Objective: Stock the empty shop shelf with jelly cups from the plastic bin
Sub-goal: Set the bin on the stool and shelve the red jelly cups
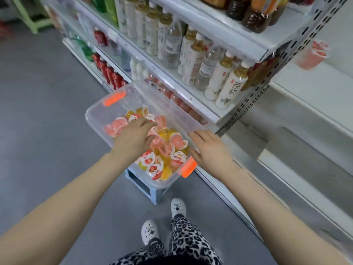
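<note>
Two hands: left hand [134, 137] curled among jelly cups [153, 168], grip unclear; right hand [210, 148] flat on bin [99, 111] rim.

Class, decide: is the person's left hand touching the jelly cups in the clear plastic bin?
Touching. The head view shows the left hand inside the bin, its thumb and fingers pinching a pink jelly cup.

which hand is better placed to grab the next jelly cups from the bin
Left. The left hand is inside the plastic bin, fingers over the jelly cups; the right hand lies flat at the bin's rim.
</note>
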